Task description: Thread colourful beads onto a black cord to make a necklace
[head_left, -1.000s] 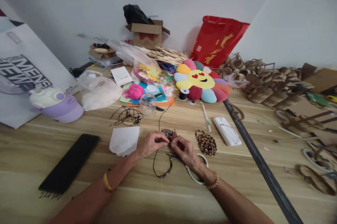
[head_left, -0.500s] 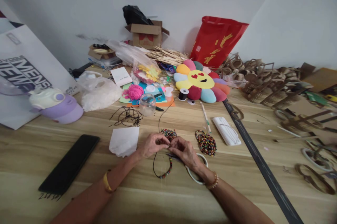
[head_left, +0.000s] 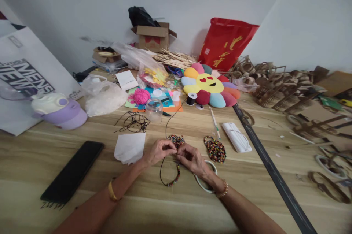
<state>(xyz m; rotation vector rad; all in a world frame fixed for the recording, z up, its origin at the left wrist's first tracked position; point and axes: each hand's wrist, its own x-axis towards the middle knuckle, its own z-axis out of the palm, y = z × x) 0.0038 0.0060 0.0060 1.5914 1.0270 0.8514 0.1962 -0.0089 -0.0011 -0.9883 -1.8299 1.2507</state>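
I see the left hand (head_left: 158,151) and right hand (head_left: 193,158) pinching a thin dark cord strung with coloured beads (head_left: 173,181) at the wooden table's (head_left: 154,204) near middle, where I judge a slackened pinch could spill beads off.

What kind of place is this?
Likely a craft workspace, perhaps at home: the left hand and right hand pinch a beaded cord over a wooden table, beside a bead heap, a thread spool and pink yarn.

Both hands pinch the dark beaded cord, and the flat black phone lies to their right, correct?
Not quite: the head view shows the flat black phone lying to their left; the left hand and right hand do pinch the dark beaded cord.
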